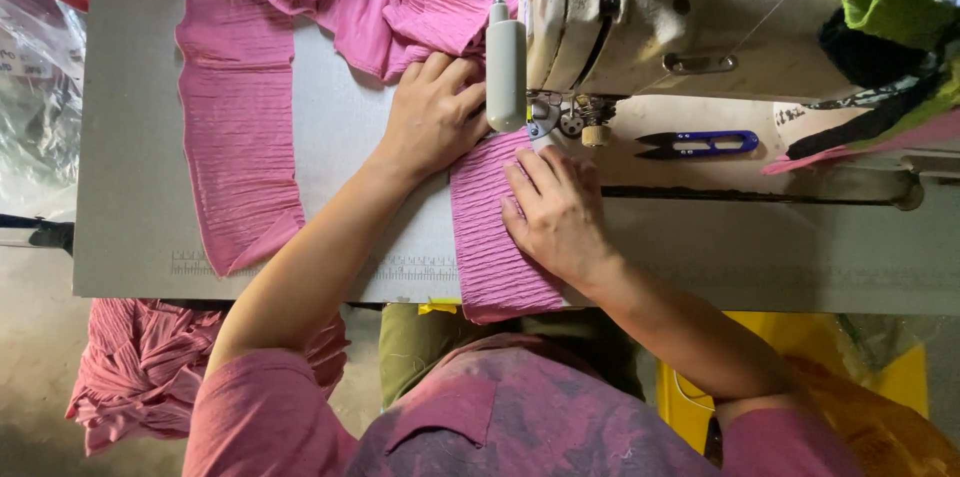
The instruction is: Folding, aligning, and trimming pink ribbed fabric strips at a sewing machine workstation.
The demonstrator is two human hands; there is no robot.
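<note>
Grey and flat, the table (130,137) fills most of our view, with a cream sewing machine (690,7) at its far right and pink crinkled cloth heaped along the far edge. We see one pink strip (495,237) running from under the presser foot (570,122) back toward the near table edge, where its end hangs just over; a second, longer strip (240,137) lies loose well to the left. We judge that a seam on the near strip is being fed through the machine, and that guiding it further would call for both hands to keep the cloth flat and straight as it meets the needle. Our left hand (435,112) rests on the bunched cloth just left of the foot, fingers curled loosely and pressing down, not gripping anything that we can tell. Our right hand (560,212) lies flat and spread on the strip just in front of the foot, fingertips toward the needle, palm holding the cloth to the table. The two hands sit near each other but do not touch. A lamp head (506,72) hangs between them, and blue snips (700,144) lie on the machine bed to the right, well apart from either hand. More pink cloth (140,367) is piled on the floor below at left.
</note>
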